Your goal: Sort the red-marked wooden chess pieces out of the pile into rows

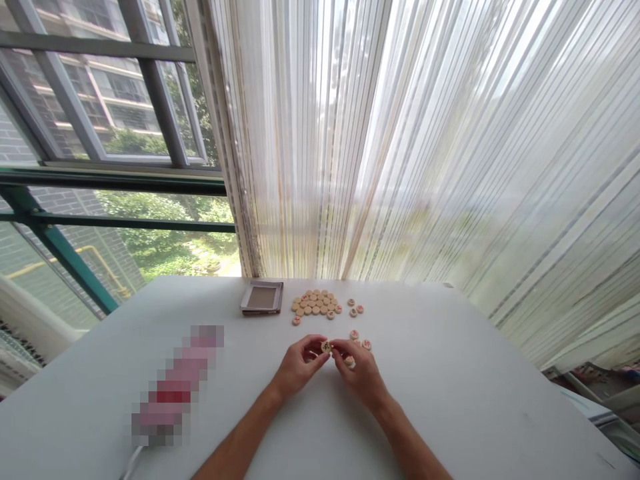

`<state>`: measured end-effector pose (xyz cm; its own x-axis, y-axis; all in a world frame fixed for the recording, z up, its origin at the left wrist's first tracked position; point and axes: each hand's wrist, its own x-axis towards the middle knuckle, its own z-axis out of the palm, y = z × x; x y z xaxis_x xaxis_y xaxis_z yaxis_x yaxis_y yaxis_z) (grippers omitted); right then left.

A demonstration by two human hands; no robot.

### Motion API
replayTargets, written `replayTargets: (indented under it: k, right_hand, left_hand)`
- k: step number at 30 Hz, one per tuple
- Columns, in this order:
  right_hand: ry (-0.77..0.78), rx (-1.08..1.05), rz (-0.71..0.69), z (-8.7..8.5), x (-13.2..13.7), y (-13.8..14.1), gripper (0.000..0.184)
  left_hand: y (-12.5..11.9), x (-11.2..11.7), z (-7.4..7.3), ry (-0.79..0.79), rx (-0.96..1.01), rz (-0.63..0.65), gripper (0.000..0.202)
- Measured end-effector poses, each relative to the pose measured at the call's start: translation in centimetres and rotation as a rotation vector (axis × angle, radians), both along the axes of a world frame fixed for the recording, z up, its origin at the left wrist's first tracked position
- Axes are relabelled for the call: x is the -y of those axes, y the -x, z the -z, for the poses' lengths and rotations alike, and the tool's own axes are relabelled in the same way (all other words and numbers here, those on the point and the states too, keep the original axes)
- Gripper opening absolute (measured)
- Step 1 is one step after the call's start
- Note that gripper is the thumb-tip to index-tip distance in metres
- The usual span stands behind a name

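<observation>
Head view: left hand [296,365] and right hand [359,368] pinch one disc [327,347] between them, below the frame's centre; loose discs [308,310] lie above, a box [264,298] to their left.

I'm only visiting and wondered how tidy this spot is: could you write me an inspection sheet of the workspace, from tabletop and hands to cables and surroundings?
Surface: white table, a few faint dark marks at right.
Things in use: flat round pieces, many clustered, others apart, some showing red or dark characters; open box left of the cluster.
Clutter: pixelated pinkish item at left; identity hidden.
Hands: left hand holds a dark-charactered piece; right hand is at its edge, contact hard to tell.
Cables: thin pale strip by the pixelated item, possibly a cable.
Surroundings: striped sheer curtain; window at left, greenery and buildings outside.
</observation>
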<state>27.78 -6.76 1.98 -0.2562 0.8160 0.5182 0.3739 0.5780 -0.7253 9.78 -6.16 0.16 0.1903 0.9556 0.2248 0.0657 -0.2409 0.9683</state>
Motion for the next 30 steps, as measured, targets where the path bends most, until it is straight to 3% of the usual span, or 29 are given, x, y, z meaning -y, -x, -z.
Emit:
replayTargets:
  k: [6, 11, 19, 26, 30]
  right_hand:
    - [0.061, -0.054, -0.015, -0.3, 0.1, 0.1, 0.017]
    - [0.094, -0.073, 0.028, -0.2, -0.1, -0.2, 0.018]
    - [0.106, -0.077, 0.105, -0.4, -0.4, -0.8, 0.020]
    - [0.086, -0.088, 0.103, -0.4, -0.4, -0.9, 0.021]
    - [0.072, -0.100, 0.111, -0.5, -0.5, -1.1, 0.022]
  left_hand:
    - [-0.1, 0.2, -0.1, -0.047, -0.040, 0.019, 0.035]
    - [-0.3, 0.4, -0.3, -0.111, -0.110, -0.056, 0.033]
    - [0.9, 0.1, -0.9, -0.370, -0.521, -0.274, 0.023]
    - [0.4, -3.5, -1.7, -0.482, -0.927, -0.346, 0.022]
    - [0.1, -5.6, -1.9, -0.436, -1.047, -0.342, 0.024]
